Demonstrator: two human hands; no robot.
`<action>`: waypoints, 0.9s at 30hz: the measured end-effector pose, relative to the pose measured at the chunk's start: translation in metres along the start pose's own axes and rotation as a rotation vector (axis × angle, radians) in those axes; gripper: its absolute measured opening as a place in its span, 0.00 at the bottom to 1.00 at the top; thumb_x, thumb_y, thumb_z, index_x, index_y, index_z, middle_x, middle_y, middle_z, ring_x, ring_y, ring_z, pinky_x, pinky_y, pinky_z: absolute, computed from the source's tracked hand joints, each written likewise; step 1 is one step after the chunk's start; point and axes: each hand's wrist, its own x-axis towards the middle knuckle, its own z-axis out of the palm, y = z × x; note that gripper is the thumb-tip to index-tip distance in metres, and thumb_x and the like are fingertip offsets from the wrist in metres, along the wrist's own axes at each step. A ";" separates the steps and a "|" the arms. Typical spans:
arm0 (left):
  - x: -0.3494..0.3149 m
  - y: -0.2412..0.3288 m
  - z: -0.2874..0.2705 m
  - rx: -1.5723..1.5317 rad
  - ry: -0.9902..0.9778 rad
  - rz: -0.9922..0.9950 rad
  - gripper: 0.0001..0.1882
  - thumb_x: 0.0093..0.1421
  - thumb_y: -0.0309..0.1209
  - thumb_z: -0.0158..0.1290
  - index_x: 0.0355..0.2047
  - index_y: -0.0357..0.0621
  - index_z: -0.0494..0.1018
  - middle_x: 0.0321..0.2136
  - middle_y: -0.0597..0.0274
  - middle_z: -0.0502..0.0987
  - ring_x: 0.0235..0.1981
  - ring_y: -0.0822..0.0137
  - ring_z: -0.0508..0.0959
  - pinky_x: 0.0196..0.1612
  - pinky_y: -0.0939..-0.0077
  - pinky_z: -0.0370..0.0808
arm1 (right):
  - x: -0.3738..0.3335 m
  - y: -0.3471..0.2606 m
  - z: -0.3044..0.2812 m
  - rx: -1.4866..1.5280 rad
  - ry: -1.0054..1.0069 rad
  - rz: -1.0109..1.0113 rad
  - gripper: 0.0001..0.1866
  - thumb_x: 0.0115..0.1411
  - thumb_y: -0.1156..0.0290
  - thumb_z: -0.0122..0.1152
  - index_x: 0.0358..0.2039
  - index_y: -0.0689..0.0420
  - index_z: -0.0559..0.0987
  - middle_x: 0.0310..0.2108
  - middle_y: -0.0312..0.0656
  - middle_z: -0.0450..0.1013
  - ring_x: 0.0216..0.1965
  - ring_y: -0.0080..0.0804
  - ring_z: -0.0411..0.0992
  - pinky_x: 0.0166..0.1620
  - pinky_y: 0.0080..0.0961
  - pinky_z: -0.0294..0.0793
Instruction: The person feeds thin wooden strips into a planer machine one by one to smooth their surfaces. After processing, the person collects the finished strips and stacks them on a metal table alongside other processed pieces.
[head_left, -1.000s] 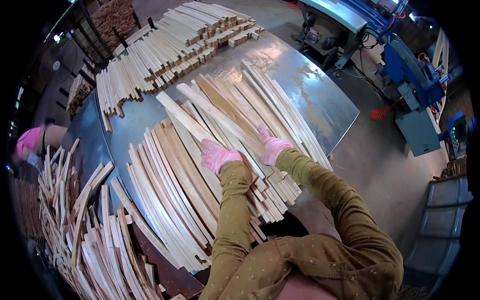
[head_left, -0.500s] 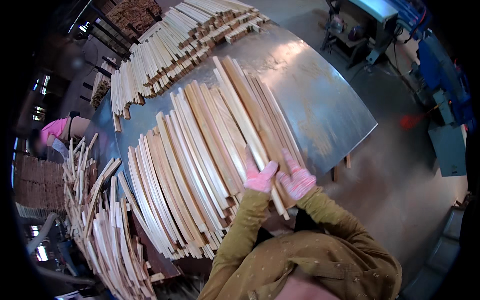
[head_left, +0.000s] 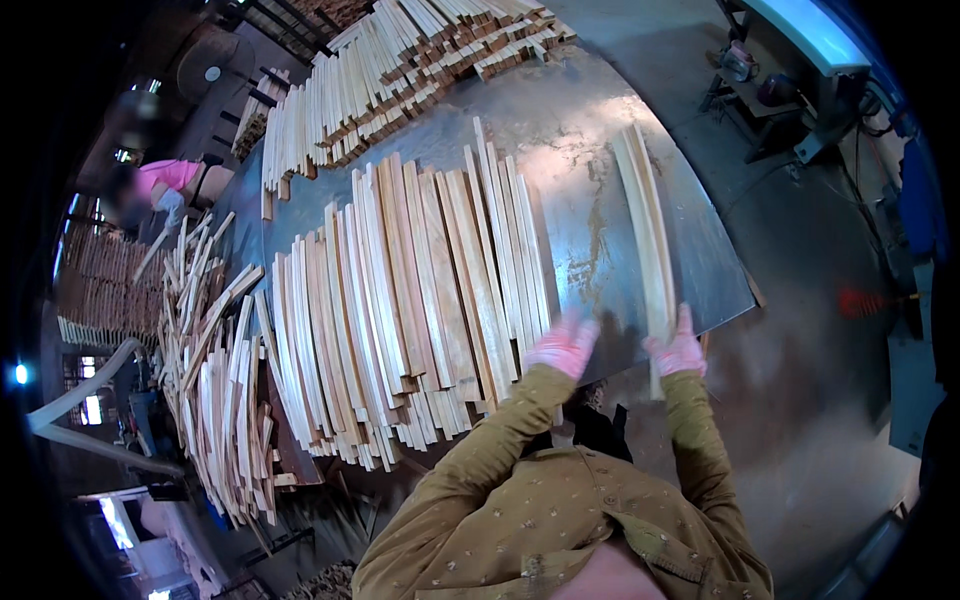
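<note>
My right hand (head_left: 677,350), in a pink-and-white knit glove, is closed on the near end of a long wooden strip (head_left: 645,235), which may be two strips side by side. The strip reaches away over the right part of the metal table (head_left: 610,290). Beside the near right edge of a spread of wooden strips (head_left: 440,275) is my left hand (head_left: 563,345), gloved alike. Its fingers are stretched out and somewhat blurred, with nothing visible in them. The spread lies in a slanting row, in more than one layer at the near side.
A stacked pile of strips (head_left: 400,85) covers the table's far side. Loose strips (head_left: 225,390) lie jumbled at the left, where a person in pink (head_left: 170,180) bends over. A machine (head_left: 810,60) and small bench (head_left: 755,95) stand at far right.
My right hand has moved right with the wooden strip, away from the spread. My left hand has come off the strips and shifted right. The view has turned slightly.
</note>
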 end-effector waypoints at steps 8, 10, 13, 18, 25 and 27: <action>0.062 0.006 -0.027 0.662 0.431 -0.348 0.60 0.48 0.54 0.61 0.68 0.42 0.36 0.64 0.30 0.47 0.65 0.36 0.50 0.65 0.48 0.50 | 0.069 -0.029 -0.038 -0.551 0.184 -0.172 0.49 0.53 0.53 0.61 0.68 0.53 0.45 0.51 0.49 0.69 0.49 0.48 0.70 0.51 0.43 0.70; 0.072 -0.005 -0.016 0.686 0.577 -0.318 0.60 0.46 0.50 0.64 0.68 0.42 0.37 0.62 0.29 0.51 0.63 0.41 0.57 0.60 0.49 0.57 | 0.069 -0.029 -0.035 -0.565 0.181 -0.182 0.49 0.54 0.53 0.61 0.68 0.53 0.45 0.51 0.48 0.69 0.49 0.48 0.70 0.52 0.43 0.69; 0.069 0.048 -0.023 0.488 0.354 -0.456 0.60 0.46 0.48 0.64 0.68 0.43 0.36 0.59 0.31 0.56 0.60 0.42 0.61 0.57 0.49 0.63 | 0.065 -0.011 -0.031 -0.555 0.183 -0.201 0.49 0.54 0.52 0.60 0.68 0.53 0.45 0.53 0.46 0.69 0.50 0.48 0.69 0.53 0.42 0.68; 0.088 0.088 0.055 0.441 0.361 -0.121 0.53 0.53 0.55 0.54 0.68 0.41 0.42 0.60 0.24 0.53 0.58 0.36 0.64 0.59 0.51 0.64 | 0.078 0.016 -0.030 -0.251 0.166 -0.339 0.48 0.54 0.49 0.61 0.68 0.53 0.49 0.58 0.52 0.64 0.55 0.50 0.66 0.57 0.42 0.65; 0.108 0.071 0.044 0.285 0.303 0.079 0.47 0.58 0.57 0.46 0.66 0.36 0.46 0.63 0.32 0.54 0.64 0.37 0.55 0.65 0.48 0.53 | 0.074 -0.014 -0.057 -0.452 0.054 -0.212 0.57 0.46 0.46 0.68 0.69 0.52 0.47 0.66 0.54 0.51 0.65 0.51 0.54 0.64 0.40 0.56; 0.091 0.044 -0.003 0.640 0.508 -0.065 0.51 0.56 0.59 0.48 0.67 0.34 0.45 0.64 0.33 0.54 0.66 0.41 0.53 0.66 0.43 0.47 | 0.068 -0.018 -0.061 -0.441 0.063 -0.185 0.57 0.46 0.46 0.68 0.69 0.52 0.46 0.66 0.54 0.51 0.64 0.52 0.55 0.64 0.40 0.57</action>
